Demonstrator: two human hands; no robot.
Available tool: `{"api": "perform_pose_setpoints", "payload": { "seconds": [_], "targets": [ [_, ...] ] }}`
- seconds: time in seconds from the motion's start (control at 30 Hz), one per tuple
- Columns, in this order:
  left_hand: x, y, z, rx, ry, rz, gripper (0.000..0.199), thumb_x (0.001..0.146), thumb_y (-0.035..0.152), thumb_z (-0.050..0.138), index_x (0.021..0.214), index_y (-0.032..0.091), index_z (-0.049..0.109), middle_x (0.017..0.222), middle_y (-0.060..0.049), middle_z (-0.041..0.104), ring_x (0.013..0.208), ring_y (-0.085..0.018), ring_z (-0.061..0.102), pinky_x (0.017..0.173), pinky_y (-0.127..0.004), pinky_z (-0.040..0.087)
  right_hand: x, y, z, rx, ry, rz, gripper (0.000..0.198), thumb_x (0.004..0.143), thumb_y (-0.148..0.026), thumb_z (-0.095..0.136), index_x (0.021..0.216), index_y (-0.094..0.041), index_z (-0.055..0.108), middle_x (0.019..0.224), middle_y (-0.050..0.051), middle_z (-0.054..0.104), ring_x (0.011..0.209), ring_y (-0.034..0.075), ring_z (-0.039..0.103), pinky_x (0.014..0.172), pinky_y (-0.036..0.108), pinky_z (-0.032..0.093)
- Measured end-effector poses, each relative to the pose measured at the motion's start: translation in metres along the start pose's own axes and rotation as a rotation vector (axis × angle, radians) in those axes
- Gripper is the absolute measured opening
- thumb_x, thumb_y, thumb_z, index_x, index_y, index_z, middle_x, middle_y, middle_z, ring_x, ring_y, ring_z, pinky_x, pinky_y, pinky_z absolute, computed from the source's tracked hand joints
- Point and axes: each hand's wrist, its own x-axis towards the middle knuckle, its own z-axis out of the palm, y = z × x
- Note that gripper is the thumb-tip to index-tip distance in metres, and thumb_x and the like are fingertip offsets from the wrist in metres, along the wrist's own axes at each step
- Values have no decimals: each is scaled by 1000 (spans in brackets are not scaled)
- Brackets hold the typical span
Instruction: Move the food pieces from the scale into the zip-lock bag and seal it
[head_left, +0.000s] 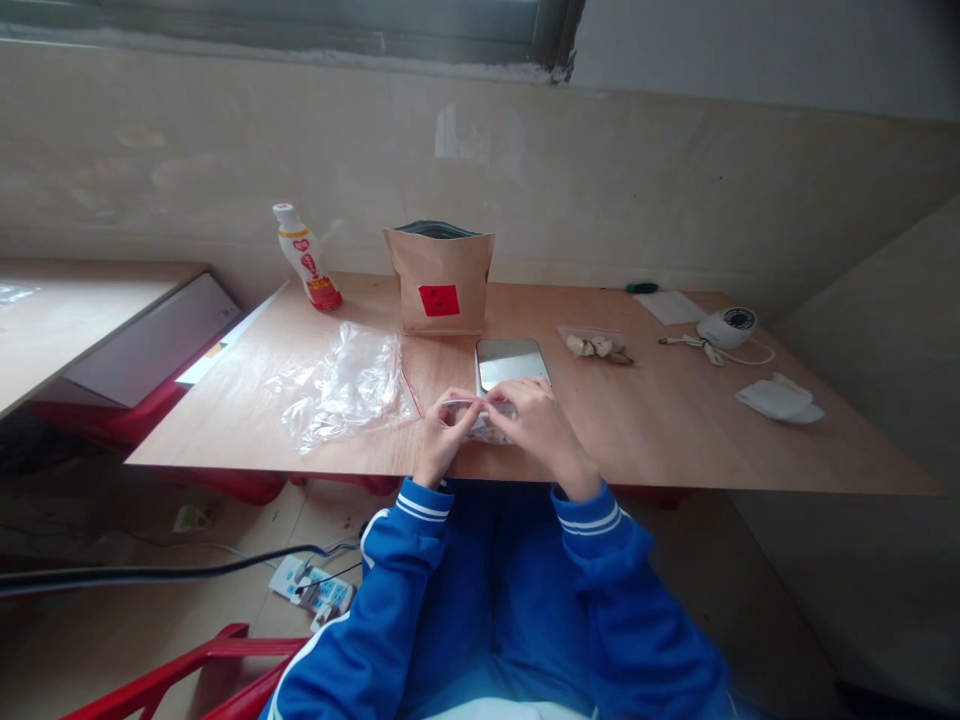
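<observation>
Pinching from both ends, the left hand point(442, 432) and the right hand point(536, 425) hold a small clear bag point(480, 418) at the near edge of the wooden table point(675, 420). The fingers of each hand are pressed together on the bag's top strip, thumbs under and fingertips over, so the bag stretches between them with its body hanging just below the fingertips. What is inside it is too small to tell.

At twelve o'clock from the hands, just beyond the bag, lies a flat silver scale point(511, 362). Farther at twelve stands a brown paper pouch point(439, 280) with a red label, its top open. At ten o'clock a heap of loose clear plastic bags point(345, 385) lies near the left hand, and behind it stands a white and red bottle point(307, 258). At two o'clock sits another small bag with pale pieces point(596, 345). Well off at three o'clock are a crumpled white tissue point(778, 400) and a round white device point(727, 326) with its cord.
</observation>
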Motion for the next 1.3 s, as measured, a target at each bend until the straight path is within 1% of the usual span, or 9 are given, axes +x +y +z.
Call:
{"api": "perform_pose_setpoints", "payload": {
  "seconds": [0.27,0.43,0.53,0.67,0.87,1.03,1.17,1.23,1.3],
  "targets": [
    [2,0,1,17,49,-24,23,76,40,73,76,18,67,77,-2,65,75,-15,62,71,-26,50,-2,1,5,-17,43,-43,14,92,-21,56,81,-20,64,84,4,72,84,21,64,84,35,39],
    [0,-1,0,17,68,9,19,79,37,71,77,18,66,77,-2,63,73,-13,61,67,-24,49,-4,7,4,10,14,-23,17,95,-31,54,88,-21,66,86,3,73,83,21,64,84,35,38],
    [-1,-1,0,23,62,30,18,80,35,70,78,18,66,77,-1,63,74,-13,61,69,-23,49,-5,11,4,-53,7,-36,22,96,-33,53,85,-21,67,82,4,72,79,21,62,82,35,38],
    [-1,-2,-1,22,72,19,20,81,37,69,78,17,66,79,-2,63,76,-14,61,71,-25,49,-6,14,8,-116,64,-63,26,97,-32,49,83,-21,69,77,5,69,78,21,59,80,34,38],
    [-3,-1,-1,-22,87,-40,23,78,39,72,80,17,66,78,-2,65,72,-13,62,68,-24,48,-8,13,18,-132,184,-74,22,96,-25,53,80,-19,68,76,5,68,80,21,58,80,34,36],
    [-3,1,0,-21,82,-28,22,79,38,72,80,17,66,79,-2,65,75,-13,62,70,-24,48,-9,12,17,-68,155,-25,21,95,-27,54,80,-20,67,77,4,70,77,21,57,77,34,37],
    [-3,2,-1,-31,60,5,20,81,36,70,82,17,66,80,-2,64,77,-13,61,71,-23,47,-11,13,9,86,82,1,13,92,-33,60,93,-23,67,88,3,72,85,22,60,82,35,41],
    [-3,2,-2,-37,63,14,18,82,34,70,82,17,66,80,-1,63,77,-13,60,72,-22,46,-12,15,4,166,67,21,23,89,-35,65,108,-24,64,94,3,72,93,23,61,86,36,43],
    [-3,1,-2,-37,73,18,16,82,33,69,82,18,66,81,-1,63,77,-12,60,72,-22,46,-14,17,1,196,78,29,25,87,-32,67,110,-23,64,95,3,72,94,23,61,88,37,44]
  ]
}}
